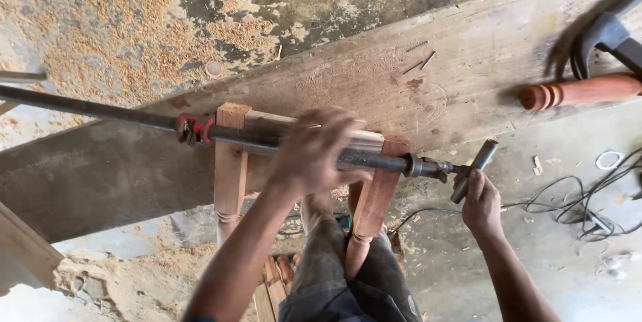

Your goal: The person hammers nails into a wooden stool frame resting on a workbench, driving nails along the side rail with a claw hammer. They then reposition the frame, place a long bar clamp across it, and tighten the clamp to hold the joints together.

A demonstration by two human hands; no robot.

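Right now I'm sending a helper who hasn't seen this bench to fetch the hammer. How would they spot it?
Follow the long wooden plank to its far right end. There a turned reddish wooden piece lies on it, and the hammer sits just above that piece. Its dark metal claw head sets it apart from the wood around it.

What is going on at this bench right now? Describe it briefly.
A person has a long bar clamp across a wooden frame that leans on a plank. The left hand grips the bar over the frame; the right hand holds the clamp's handle. A hammer, a turned leg and nails lie on the plank.
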